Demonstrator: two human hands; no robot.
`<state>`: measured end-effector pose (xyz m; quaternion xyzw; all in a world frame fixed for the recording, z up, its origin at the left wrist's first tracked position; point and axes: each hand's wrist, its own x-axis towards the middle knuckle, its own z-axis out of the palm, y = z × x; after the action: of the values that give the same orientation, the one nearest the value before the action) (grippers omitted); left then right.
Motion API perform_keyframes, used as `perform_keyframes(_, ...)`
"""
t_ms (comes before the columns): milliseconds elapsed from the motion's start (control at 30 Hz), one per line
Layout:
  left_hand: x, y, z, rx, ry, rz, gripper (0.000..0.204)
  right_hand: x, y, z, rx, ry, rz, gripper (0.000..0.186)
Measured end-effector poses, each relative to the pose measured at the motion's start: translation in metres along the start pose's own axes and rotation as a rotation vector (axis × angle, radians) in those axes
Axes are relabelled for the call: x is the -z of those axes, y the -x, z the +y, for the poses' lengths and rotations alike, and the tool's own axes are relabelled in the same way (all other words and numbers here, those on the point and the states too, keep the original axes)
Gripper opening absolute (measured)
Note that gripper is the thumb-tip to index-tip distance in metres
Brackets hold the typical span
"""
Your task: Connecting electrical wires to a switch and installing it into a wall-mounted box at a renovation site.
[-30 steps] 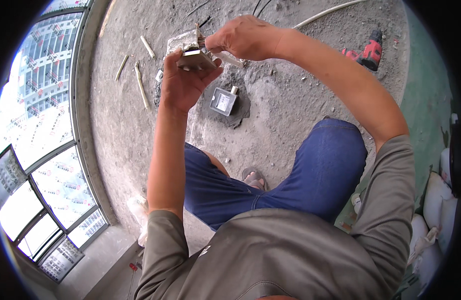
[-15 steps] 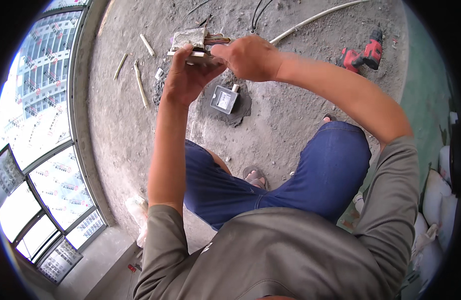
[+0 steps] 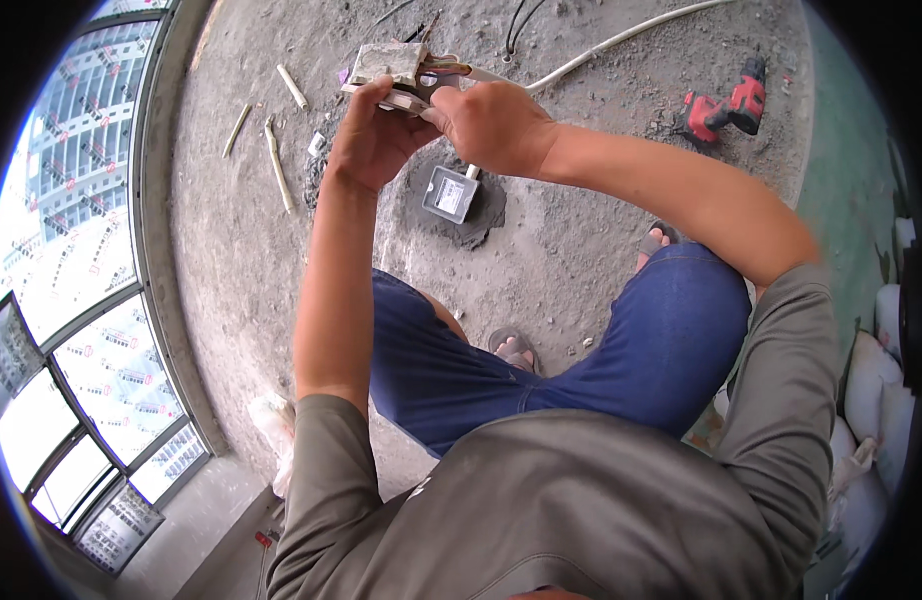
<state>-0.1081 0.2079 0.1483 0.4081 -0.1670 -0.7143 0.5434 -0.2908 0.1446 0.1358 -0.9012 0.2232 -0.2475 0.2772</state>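
A dusty, pale electrical box point(image 3: 389, 62) is gripped between the thumb and fingers of my left hand point(image 3: 369, 135), with its rim toward me. Several coloured wires point(image 3: 447, 70) come out at its right side, beside a white conduit. My right hand point(image 3: 496, 125) is closed at the near right edge of this box, thumb and fingertips pressed together. What they pinch is hidden by the hand. Just below both hands, a grey square box point(image 3: 449, 195) sits set in a dark patch of the rough floor, a short white pipe stub at its upper corner.
A red cordless drill point(image 3: 729, 108) lies on the dusty floor to the right. A long white conduit point(image 3: 631, 42) curves toward the top edge. Cut pipe pieces point(image 3: 279, 165) lie at left, near tall windows point(image 3: 106, 210). White sacks point(image 3: 871, 390) lean at the far right.
The held box has shifted slightly right and upward in view, and my right hand has come down a little. The box's wire side shows more. My view has shifted slightly too.
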Motion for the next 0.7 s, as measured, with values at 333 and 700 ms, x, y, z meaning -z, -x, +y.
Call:
perform_keyframes(333,0.014,0.004,-0.014,-0.061,0.072,-0.077,0.037,0.005,0.010,0.001,-0.272,-0.331,-0.157,0.032)
perform_keyframes(700,0.007,0.002,-0.008,-0.041,0.013,-0.052,0.050,0.001,0.014,0.039,-0.167,-0.116,-0.234,0.027)
